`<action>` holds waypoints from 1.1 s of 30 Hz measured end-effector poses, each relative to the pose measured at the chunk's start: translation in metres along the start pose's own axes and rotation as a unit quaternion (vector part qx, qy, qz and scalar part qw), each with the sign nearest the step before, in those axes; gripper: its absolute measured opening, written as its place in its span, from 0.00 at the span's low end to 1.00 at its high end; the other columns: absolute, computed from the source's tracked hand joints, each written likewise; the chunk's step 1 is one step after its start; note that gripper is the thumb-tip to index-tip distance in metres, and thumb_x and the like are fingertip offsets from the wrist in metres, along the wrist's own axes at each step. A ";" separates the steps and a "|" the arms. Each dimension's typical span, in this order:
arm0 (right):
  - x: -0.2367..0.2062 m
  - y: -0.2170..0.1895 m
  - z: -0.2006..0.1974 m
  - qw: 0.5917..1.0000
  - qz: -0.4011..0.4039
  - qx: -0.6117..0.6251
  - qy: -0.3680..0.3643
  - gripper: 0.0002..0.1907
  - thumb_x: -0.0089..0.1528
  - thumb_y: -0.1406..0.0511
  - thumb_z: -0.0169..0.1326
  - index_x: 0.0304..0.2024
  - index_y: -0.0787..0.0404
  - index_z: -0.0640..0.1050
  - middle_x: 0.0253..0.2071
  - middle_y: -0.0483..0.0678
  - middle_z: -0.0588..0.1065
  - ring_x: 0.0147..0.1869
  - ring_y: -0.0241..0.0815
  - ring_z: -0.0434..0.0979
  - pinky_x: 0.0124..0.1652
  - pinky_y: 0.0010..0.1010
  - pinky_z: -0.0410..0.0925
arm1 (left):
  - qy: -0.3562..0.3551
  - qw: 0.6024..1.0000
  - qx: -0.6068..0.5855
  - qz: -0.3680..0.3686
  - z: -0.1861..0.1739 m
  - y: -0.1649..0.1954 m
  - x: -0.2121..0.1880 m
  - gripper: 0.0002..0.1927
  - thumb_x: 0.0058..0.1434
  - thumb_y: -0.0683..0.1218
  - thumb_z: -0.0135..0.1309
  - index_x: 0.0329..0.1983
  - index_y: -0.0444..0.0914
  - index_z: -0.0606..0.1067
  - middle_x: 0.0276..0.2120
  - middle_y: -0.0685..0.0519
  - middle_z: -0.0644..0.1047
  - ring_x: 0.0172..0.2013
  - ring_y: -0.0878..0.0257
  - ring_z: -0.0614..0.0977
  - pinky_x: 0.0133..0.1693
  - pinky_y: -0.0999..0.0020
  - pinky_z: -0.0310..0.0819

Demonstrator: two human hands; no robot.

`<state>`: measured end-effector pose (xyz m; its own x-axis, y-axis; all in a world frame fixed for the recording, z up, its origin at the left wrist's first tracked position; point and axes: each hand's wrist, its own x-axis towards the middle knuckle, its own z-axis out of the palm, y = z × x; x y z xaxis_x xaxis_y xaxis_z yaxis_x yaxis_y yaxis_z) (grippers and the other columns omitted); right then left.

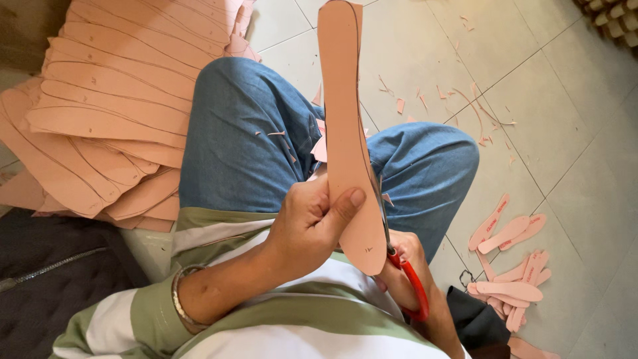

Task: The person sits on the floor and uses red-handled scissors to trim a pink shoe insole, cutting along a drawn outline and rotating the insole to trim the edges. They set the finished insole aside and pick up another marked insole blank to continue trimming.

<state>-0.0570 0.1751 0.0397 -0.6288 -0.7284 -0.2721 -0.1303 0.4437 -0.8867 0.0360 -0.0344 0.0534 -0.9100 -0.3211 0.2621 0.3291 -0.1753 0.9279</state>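
We've got the insole (347, 133) pinched in left hand (311, 226), standing toward 12 o'clock over our lap, right hand (404, 266) closed on scissors (407, 272) at 5 o'clock; floppy sheet could drift blades off the line.

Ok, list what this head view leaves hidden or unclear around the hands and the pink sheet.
- Scissors: the blades run behind the pink insole sheet, so the cutting point is hidden.
- Right hand: mostly covered by the sheet and the red handles.
- Sheet top: cut off by the upper frame edge.
- Stack of pink sheets: left side runs out of frame.
- Cut insoles on the floor: print too small to read.
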 end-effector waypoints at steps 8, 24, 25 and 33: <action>0.007 -0.009 -0.001 0.990 -0.113 -0.089 0.011 0.07 0.58 0.67 0.53 0.34 0.68 0.76 0.28 0.46 0.76 0.31 0.32 0.70 0.31 0.26 0.68 | -0.025 0.996 0.016 -0.079 0.008 -0.003 -0.001 0.18 0.74 0.53 0.45 0.40 0.34 0.75 0.26 0.55 0.77 0.27 0.71 0.74 0.29 0.72 0.71; 0.001 -0.003 -0.003 0.995 -0.047 -0.088 0.006 0.04 0.53 0.71 0.57 0.30 0.67 0.76 0.26 0.45 0.74 0.31 0.31 0.68 0.31 0.25 0.66 | 0.022 1.000 0.002 -0.022 -0.004 -0.008 0.010 0.21 0.74 0.54 0.44 0.38 0.33 0.76 0.26 0.56 0.78 0.28 0.71 0.76 0.30 0.71 0.73; 0.002 -0.005 -0.003 0.994 -0.056 -0.095 0.000 0.05 0.53 0.71 0.57 0.31 0.67 0.75 0.27 0.45 0.74 0.32 0.31 0.68 0.32 0.25 0.67 | 0.019 1.000 -0.006 -0.020 -0.003 -0.008 0.010 0.21 0.75 0.54 0.43 0.38 0.33 0.76 0.27 0.56 0.78 0.28 0.71 0.76 0.31 0.71 0.73; -0.004 0.009 -0.014 0.998 -0.042 -0.047 -0.026 0.08 0.56 0.66 0.57 0.29 0.66 0.74 0.26 0.46 0.73 0.31 0.31 0.67 0.31 0.26 0.65 | -0.040 0.999 0.000 -0.015 -0.003 -0.011 0.004 0.23 0.77 0.55 0.41 0.35 0.34 0.76 0.26 0.57 0.73 0.30 0.70 0.72 0.34 0.73 0.70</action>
<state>-0.0662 0.1896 0.0385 -0.5721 -0.7900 -0.2203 -0.2528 0.4255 -0.8689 0.0298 -0.0364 0.0439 -0.9366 -0.2412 0.2543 0.3014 -0.1843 0.9355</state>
